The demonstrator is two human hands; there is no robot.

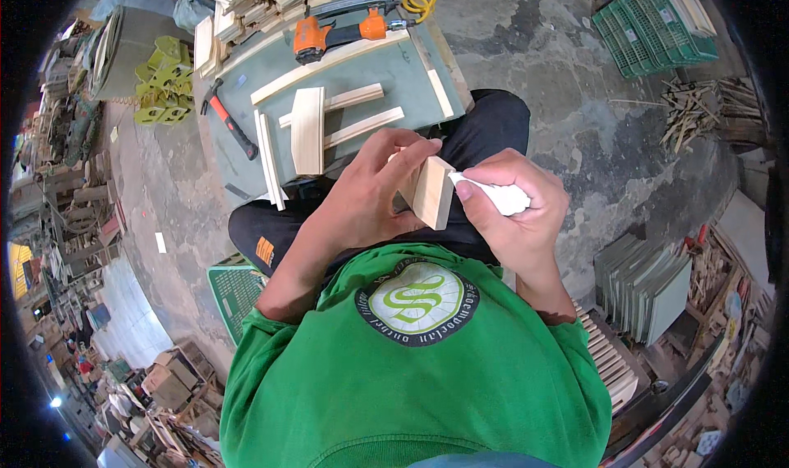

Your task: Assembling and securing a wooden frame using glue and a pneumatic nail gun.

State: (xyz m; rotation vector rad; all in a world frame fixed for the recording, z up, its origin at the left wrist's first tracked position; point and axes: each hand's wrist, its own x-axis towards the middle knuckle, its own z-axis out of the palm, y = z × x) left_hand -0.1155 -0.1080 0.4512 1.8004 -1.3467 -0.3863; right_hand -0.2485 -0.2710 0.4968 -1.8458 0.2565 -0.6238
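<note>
Worktable (394, 73) ahead | left hand (370, 184), fingers pinching wooden block (431, 193) short of worktable, no visible support beneath: drop risk from slack hold | right hand (522, 201), fingers wrapped round white squeeze bottle (508, 197), nozzle (456, 175) at or just beside block edge: probable smear from over-squeezing

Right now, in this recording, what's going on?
A person's left hand holds a pale wooden block above the lap. The right hand grips a white tube-like thing, its tip at the block's edge; whether they touch is unclear. On the table ahead lie wooden pieces, an orange power tool and a hammer.
</note>
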